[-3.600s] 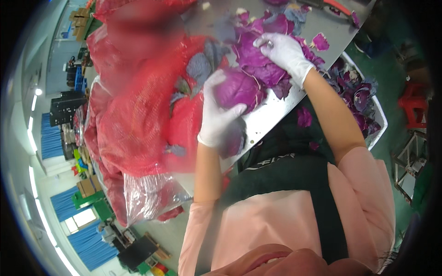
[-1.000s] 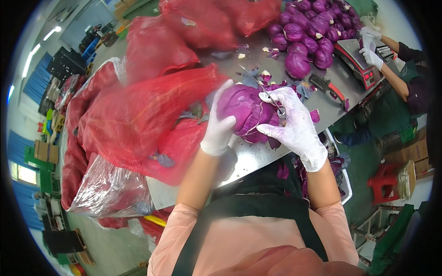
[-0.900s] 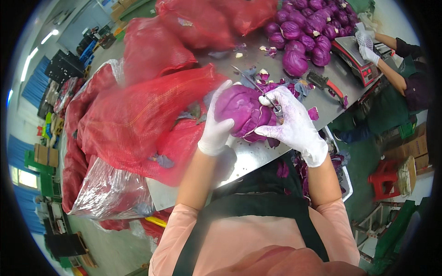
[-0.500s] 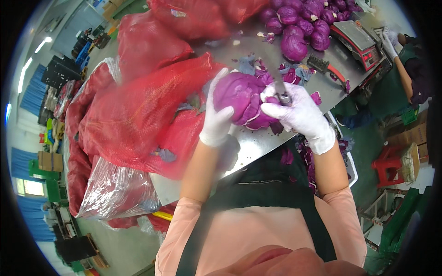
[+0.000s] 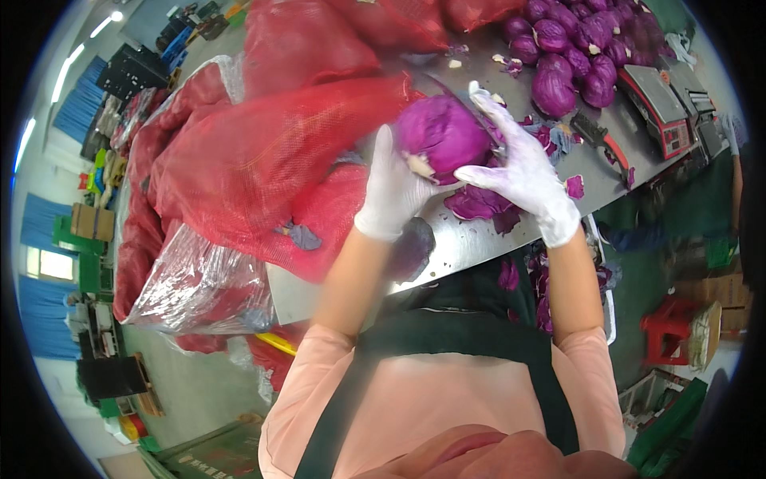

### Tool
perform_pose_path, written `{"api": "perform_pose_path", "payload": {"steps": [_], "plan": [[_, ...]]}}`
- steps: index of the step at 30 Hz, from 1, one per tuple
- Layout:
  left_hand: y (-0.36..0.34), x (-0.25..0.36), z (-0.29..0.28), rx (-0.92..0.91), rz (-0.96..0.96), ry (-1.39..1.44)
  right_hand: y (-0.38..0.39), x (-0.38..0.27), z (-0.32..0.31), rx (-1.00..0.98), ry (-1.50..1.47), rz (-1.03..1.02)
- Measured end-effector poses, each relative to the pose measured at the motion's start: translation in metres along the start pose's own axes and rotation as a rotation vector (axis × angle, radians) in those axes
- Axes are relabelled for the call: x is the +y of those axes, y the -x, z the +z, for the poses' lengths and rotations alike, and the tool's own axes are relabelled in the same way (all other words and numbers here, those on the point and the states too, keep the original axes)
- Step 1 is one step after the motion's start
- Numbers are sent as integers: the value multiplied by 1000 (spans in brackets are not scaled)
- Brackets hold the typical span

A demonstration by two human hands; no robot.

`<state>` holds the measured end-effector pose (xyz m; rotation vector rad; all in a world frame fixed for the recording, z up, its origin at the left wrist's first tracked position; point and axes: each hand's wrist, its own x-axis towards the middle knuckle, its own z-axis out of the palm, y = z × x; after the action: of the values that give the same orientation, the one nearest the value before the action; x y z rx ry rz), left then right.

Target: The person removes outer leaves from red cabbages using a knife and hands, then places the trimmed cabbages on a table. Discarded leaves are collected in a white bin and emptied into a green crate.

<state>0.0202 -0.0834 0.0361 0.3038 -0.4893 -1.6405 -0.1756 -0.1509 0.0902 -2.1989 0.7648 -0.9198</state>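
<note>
A trimmed red cabbage (image 5: pixel 443 134) is raised above the steel table between my white-gloved hands. My left hand (image 5: pixel 392 191) cups its left side and underside, thumb up. At its right side is my right hand (image 5: pixel 528 177), fingers and thumb spread wide around a knife (image 5: pixel 488 128), whose dark blurred blade runs along the cabbage; the handle is mostly hidden. A pale cut patch shows low on the cabbage. Loose purple outer leaves (image 5: pixel 479 203) lie on the table just below it.
Red mesh sacks (image 5: pixel 279 172) fill the table's left side. Several cabbages (image 5: pixel 570 68) are piled at the far right, near a red-handled knife (image 5: pixel 604 144) and a red scale (image 5: pixel 658 112). A white-rimmed bin (image 5: pixel 610 311) of leaves stands below the table's edge; a red stool (image 5: pixel 669 331) is farther right.
The cabbage has turned and moved slightly up in my hands. My right fingers have opened from a grip at its cut side. Loose leaves now lie below it. The view has shifted left.
</note>
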Motion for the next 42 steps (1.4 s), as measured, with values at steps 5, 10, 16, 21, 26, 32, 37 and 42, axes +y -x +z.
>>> {"api": "perform_pose_path", "payload": {"steps": [5, 10, 16, 21, 26, 32, 37, 42], "plan": [[-2, 29, 34, 31, -141, -756, 3, 46, -16, 23, -1160, 556], [-29, 4, 48, -39, 55, -1034, 22, 75, -35, -21, -1505, 762], [-69, -10, 59, 157, -233, -1287, 33, 77, -43, 167, -1134, 773], [-93, -9, 61, 123, -214, -1121, 45, 95, -60, 72, -1610, 870], [-103, -20, 51, 67, -162, -1164, 54, 115, -67, 82, -1597, 788], [-100, -54, 65, -98, -7, -982, 46, 124, -63, 259, -1584, 785], [-87, -70, 19, -261, 130, -1539, 29, 169, -101, 338, -1793, 662], [-42, -56, -3, -387, 263, -2222, -8, 267, -189, 365, -1562, 594]]}}
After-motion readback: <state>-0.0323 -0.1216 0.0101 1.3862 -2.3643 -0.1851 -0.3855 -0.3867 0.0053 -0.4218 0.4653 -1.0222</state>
